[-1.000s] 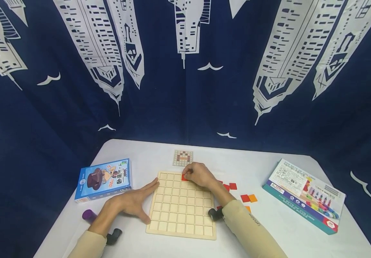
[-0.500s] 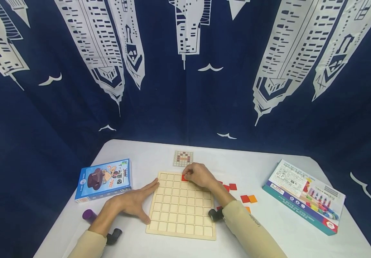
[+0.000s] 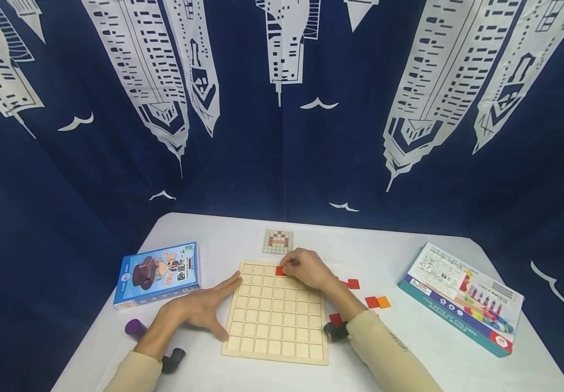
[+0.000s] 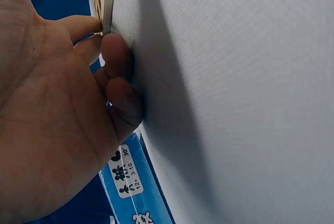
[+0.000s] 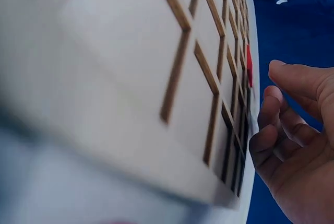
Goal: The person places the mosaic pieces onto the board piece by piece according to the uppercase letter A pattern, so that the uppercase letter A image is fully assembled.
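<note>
A wooden grid board (image 3: 269,317) lies on the white table; one red square tile (image 3: 279,271) sits in its far row. Just right of that tile hovers my right hand (image 3: 310,270), fingers loosely bent. The right wrist view has the thumb and fingers of this hand (image 5: 300,135) apart with nothing between them, and the red tile (image 5: 249,66) on the board. My left hand (image 3: 202,309) is spread along the board's left edge, thumb and a fingertip touching it. In the left wrist view the left hand (image 4: 55,109) holds nothing, and its fingers reach the board's edge.
Beyond the board lies a small patterned card (image 3: 278,241). Red tiles (image 3: 354,284) and orange tiles (image 3: 384,302) are scattered at the right, some beside my forearm. A blue box (image 3: 159,275) and a purple cylinder (image 3: 135,328) stand left, a larger box (image 3: 463,296) far right.
My right hand has shifted slightly right, off the red tile, which stays on the board. More of another red tile shows beside the right wrist. The left hand has not moved.
</note>
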A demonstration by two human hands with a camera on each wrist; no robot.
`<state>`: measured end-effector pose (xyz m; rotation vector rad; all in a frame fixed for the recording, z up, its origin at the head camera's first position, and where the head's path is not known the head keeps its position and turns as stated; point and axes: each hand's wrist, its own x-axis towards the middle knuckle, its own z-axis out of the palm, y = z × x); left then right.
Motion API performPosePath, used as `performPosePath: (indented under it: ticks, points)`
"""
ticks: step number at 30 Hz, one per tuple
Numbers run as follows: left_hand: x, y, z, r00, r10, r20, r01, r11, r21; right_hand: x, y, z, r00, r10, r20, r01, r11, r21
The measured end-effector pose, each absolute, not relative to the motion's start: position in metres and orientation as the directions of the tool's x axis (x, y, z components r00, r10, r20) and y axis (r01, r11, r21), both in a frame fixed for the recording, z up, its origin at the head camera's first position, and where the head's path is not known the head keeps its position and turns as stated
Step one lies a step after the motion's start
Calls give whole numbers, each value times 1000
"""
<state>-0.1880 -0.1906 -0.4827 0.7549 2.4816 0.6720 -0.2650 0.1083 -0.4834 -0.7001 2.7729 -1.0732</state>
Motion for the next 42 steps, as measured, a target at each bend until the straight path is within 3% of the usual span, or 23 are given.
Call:
performPosePath:
  ticks: [9, 19, 24, 42]
  points:
    - [-188, -191, -483, -746, 607, -275, 386, 730, 564, -253, 143, -475, -917, -389, 88, -357, 700, -618]
    - [-187, -192, -482, -745, 610, -272, 391, 728, 562, -240, 186, -475, -947, -321, 14, -255, 727, -638]
    - [-187, -192, -481, -745, 608, -273, 392, 731, 559, -241, 202, -481, -962, -273, -9, -215, 775, -594]
    - [-189, -192, -483, -742, 613, -271, 401, 730, 554, -239, 210, -489, -970, -231, -79, -160, 845, -510]
